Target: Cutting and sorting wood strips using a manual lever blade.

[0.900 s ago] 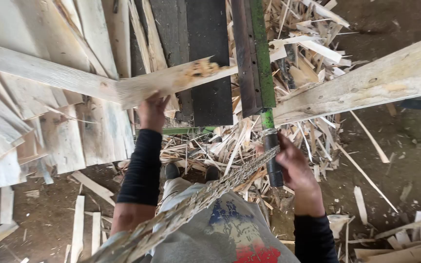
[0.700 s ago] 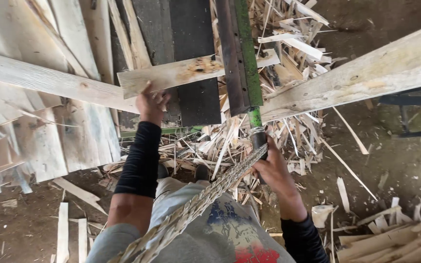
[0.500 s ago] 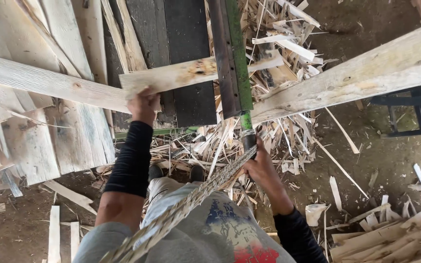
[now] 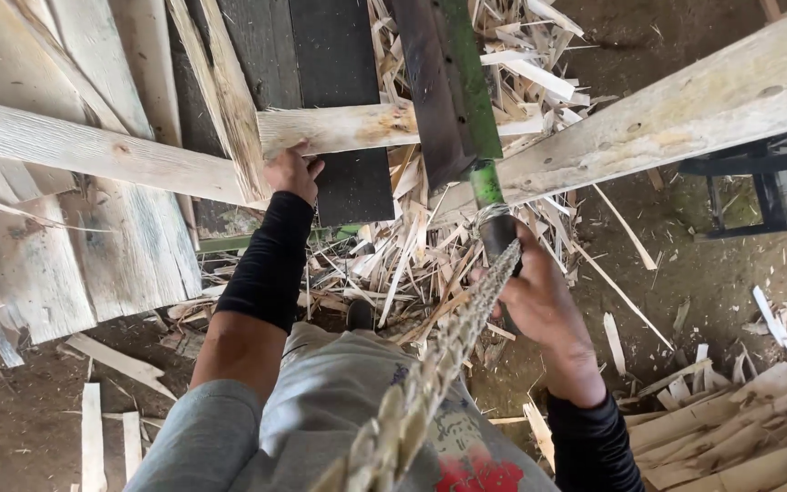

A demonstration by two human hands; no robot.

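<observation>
I read the left hand (image 4: 291,173) as clamped on the edge of the pale plank (image 4: 102,150), which lies across the dark tabletop (image 4: 339,55) from 9 o'clock. The right hand (image 4: 539,305) is closed around the handle of the green-backed blade (image 4: 453,87). Since 0.9 s ago, the blade has swung leftward, closer to the plank end. Offcuts (image 4: 412,255) litter the floor below.

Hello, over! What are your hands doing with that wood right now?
Left hand gripping the pale plank. Right hand shut on the green blade handle. Wood scraps piled underneath, braided rope hanging across view.
</observation>
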